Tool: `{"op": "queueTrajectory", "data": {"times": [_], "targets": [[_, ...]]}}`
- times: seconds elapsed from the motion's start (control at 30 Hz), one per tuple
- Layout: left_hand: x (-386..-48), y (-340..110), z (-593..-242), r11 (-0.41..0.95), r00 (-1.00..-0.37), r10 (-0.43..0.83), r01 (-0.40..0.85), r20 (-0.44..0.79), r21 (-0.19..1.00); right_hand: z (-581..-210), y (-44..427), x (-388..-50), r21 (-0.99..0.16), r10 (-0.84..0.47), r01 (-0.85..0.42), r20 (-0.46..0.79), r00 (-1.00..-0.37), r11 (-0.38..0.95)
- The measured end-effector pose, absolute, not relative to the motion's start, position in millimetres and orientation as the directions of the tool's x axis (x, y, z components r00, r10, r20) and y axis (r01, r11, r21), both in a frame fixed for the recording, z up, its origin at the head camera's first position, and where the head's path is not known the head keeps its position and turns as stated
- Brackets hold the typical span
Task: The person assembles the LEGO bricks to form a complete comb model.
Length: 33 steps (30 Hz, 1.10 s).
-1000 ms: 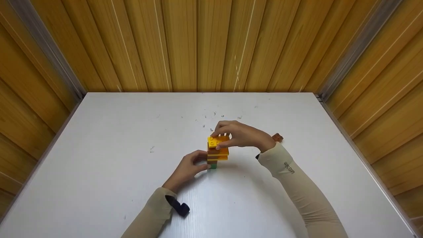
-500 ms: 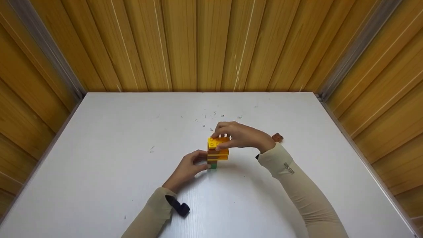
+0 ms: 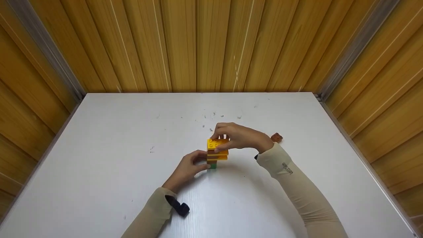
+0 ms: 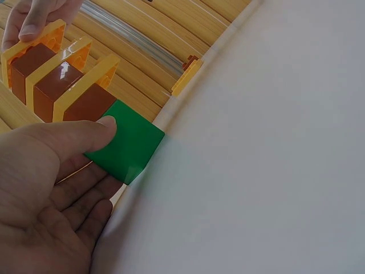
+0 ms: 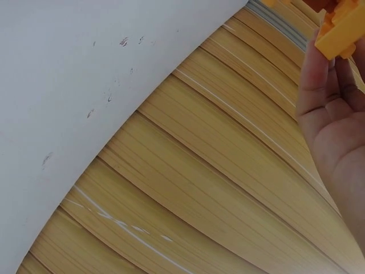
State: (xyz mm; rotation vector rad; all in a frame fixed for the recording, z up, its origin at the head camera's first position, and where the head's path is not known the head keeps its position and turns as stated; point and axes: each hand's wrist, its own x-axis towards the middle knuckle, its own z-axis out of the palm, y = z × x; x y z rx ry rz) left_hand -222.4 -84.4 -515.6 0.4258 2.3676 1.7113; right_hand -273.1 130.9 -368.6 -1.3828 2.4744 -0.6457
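Two sleeves: beige; left sleeve [image 3: 145, 213] and right sleeve [image 3: 304, 195] enter from the near edge.
Wrist strap: black strap [image 3: 178, 206] at the left cuff.
Left hand [image 3: 186, 167]: at the stack's base; thumb against the green block [image 4: 128, 145], other fingers behind; clamped on the stack.
Stack [image 3: 212, 158]: upright on the worktop [image 3: 99, 165], between both hands; green block lowest, then three brown blocks alternating with three yellow plates; plates overhang toward the person's right.
Right hand [image 3: 243, 135]: above the stack; thumb and fingers clamped on the top yellow plate [image 3: 210, 144].
Top yellow plate: studs up, over the uppermost brown block.
Separate parts: brown block [image 3: 276, 137] just beyond the right wrist; yellow piece [image 4: 187, 77] against it in the left wrist view; cannot tell whether joined.
Worktop finish: white, with dark marks [image 3: 214, 114] beyond the stack.
Rear wall [image 3: 180, 46]: wood-patterned panels, behind the worktop's far edge; metal post [image 3: 49, 46] at the left corner.
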Motion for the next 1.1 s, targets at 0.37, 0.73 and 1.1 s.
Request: {"op": "queueTrajectory", "data": {"times": [0.37,0.73,1.1], "targets": [[-224.4,-83.9,-515.5,0.291,-0.940,0.342,0.126,0.020,0.949,-364.9,127.4,-272.9,-0.491,-0.830,-0.714,-0.033,-0.557,0.498],[-221.1,-83.6,-512.3,0.308,-0.943,0.332,0.118,0.010,0.944,-366.6,125.7,-273.1,-0.501,-0.821,-0.696,-0.054,-0.568,0.515],[-222.8,-84.7,-516.0,0.269,-0.937,0.348,0.136,0.036,0.954,-367.1,125.8,-273.9,-0.509,-0.844,-0.721,-0.017,-0.537,0.469]]}}
